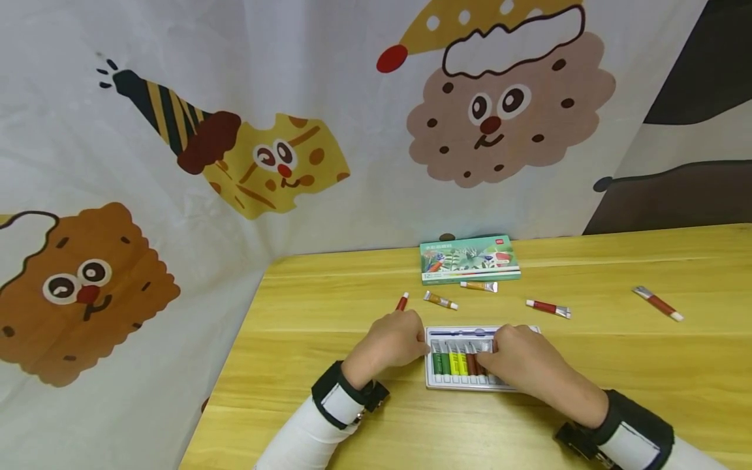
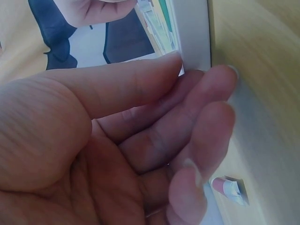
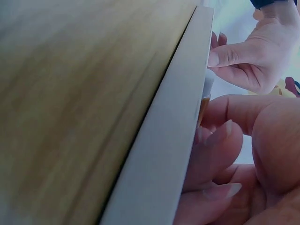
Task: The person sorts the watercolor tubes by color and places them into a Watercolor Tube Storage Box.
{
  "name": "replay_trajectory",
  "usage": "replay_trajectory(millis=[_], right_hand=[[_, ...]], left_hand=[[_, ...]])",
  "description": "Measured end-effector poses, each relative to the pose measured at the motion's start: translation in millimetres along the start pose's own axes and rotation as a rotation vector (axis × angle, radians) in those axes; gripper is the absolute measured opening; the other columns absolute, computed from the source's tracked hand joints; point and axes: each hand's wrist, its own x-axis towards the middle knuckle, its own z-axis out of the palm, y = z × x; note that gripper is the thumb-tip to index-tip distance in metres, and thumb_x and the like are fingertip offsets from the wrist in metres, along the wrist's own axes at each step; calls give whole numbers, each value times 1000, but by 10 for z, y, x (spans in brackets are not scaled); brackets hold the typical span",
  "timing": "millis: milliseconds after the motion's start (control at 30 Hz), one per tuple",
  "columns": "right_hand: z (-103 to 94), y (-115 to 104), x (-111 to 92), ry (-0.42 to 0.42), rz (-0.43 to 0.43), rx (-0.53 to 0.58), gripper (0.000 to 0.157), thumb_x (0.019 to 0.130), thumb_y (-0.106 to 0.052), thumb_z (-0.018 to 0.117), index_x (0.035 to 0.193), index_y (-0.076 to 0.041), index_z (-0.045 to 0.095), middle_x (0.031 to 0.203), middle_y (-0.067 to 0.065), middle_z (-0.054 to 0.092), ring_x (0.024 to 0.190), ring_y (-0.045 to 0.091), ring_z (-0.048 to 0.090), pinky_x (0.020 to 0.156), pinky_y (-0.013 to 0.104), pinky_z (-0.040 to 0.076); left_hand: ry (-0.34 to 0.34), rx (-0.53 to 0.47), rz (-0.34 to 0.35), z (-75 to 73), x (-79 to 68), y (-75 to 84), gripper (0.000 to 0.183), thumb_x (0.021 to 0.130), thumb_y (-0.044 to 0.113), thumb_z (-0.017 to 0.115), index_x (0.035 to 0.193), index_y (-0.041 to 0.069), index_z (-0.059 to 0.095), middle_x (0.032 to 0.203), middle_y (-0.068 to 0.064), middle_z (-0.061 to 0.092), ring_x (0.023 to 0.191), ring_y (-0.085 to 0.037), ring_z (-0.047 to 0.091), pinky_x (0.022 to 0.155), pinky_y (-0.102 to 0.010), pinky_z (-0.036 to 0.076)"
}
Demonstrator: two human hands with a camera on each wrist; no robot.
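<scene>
A white plastic tray (image 1: 470, 386) holds a row of small paint tubes (image 1: 457, 363) in green, yellow and brown, with a thin paintbrush (image 1: 461, 333) along its far side. My left hand (image 1: 392, 343) holds the tray's left edge, its thumb (image 2: 154, 77) at the rim and its fingers bent at the outer side. Over the tray's right part lies my right hand (image 1: 525, 360), hiding the slots there. In the right wrist view its thumb and fingers pinch a brownish-orange paint tube (image 3: 204, 110), of which only a small part shows.
Behind the tray lie a red tube (image 1: 402, 301), two ochre tubes (image 1: 440, 300), a dark red tube (image 1: 548, 308) and, far right, a reddish-brown tube (image 1: 658, 303). A green paint box (image 1: 470, 260) lies by the patterned cloth (image 1: 364, 215) at the wooden table's (image 1: 617, 365) back edge.
</scene>
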Motion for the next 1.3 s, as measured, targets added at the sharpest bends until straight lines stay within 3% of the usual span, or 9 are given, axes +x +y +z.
replay_trajectory(millis=[333, 567, 867, 1300], right_hand=[[-72, 36, -34, -42, -96, -17, 24, 88, -29, 64, 68, -15, 61, 51, -3, 44, 43, 11, 42, 42, 25, 31], [-102, 85, -116, -43, -171, -94, 26, 85, -30, 66, 64, -21, 54, 55, -4, 46, 48, 11, 41, 44, 28, 31], [-75, 115, -140, -29, -180, -95, 33, 83, -35, 69, 59, -21, 50, 54, -6, 43, 48, 10, 39, 44, 27, 28], [-44, 128, -122, -63, -174, -87, 30, 84, -32, 69, 62, -20, 52, 55, -4, 44, 49, 11, 41, 46, 26, 30]], left_hand=[[22, 8, 10, 15, 4, -11, 23, 84, 29, 70, 65, 17, 64, 56, 4, 52, 50, -13, 48, 44, -26, 34], [17, 1, 7, 13, 0, -14, 23, 84, 30, 69, 65, 18, 65, 55, 4, 52, 49, -13, 48, 44, -26, 34], [20, -2, 12, 22, 1, -24, 23, 84, 30, 70, 65, 18, 64, 56, 4, 54, 50, -12, 48, 44, -26, 35], [21, 1, 25, 18, -7, -23, 24, 85, 30, 69, 65, 18, 64, 55, 4, 53, 50, -12, 48, 44, -25, 34]])
